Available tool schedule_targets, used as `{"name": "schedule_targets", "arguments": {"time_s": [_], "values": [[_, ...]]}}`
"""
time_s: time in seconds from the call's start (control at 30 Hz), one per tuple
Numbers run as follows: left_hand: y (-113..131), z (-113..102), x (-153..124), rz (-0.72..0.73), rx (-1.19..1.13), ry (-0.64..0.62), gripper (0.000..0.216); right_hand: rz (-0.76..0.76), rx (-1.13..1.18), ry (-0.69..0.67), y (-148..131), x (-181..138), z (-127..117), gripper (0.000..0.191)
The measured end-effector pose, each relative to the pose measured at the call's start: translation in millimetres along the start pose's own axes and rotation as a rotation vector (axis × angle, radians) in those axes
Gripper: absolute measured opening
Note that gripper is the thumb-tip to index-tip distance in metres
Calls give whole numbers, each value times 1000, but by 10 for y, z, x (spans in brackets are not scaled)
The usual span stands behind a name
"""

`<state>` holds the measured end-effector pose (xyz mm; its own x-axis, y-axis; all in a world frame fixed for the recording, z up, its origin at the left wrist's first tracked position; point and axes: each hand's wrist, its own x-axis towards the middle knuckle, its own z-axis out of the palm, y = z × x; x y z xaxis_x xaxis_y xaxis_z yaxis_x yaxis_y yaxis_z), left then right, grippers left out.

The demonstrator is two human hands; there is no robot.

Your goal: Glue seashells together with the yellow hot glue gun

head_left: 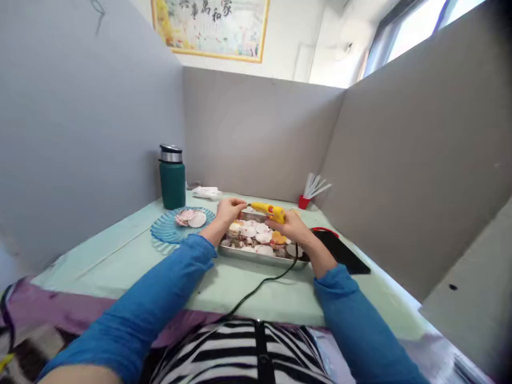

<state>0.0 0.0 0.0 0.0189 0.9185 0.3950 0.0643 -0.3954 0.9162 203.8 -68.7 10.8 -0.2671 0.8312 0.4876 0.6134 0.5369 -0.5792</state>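
My right hand (293,226) is wrapped round a yellow hot glue gun (264,207), its nozzle pointing left. Just at that nozzle, the fingers of my left hand (230,209) are pinched together; whatever they hold is too small to make out. Both hands are above a metal tray (256,257) filled with seashells (263,237), white ones and some orange. To the left, a blue ribbed glass plate (162,228) carries a small cluster of pinkish and white shells (191,217). The gun's black cord (260,286) runs down across the table towards my body.
A green bottle (173,181) stands behind the plate. White crumpled material (206,192) lies at the back. At the right are a red cup (304,202) of glue sticks (314,185) and a black flat board (346,253). Grey partitions (260,133) enclose the table (132,266).
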Motion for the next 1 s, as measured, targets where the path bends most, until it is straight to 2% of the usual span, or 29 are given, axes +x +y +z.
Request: {"name": "schedule_targets", "arguments": {"time_s": [0.23, 0.47, 0.73, 1.0], "values": [[3, -6, 4, -118, -173, -32, 11, -35, -51, 111, 29, 17, 7, 32], [107, -11, -71, -229, -386, -73, 14, -110, -136, 98, 60, 7, 24, 31], [126, -29, -64, -292, -469, -72, 10, -233, -280, 125, 26, -14, 49, 27], [194, -25, -102, -333, -518, -69, 3, -216, -429, 128, 69, -18, 66, 32]]}}
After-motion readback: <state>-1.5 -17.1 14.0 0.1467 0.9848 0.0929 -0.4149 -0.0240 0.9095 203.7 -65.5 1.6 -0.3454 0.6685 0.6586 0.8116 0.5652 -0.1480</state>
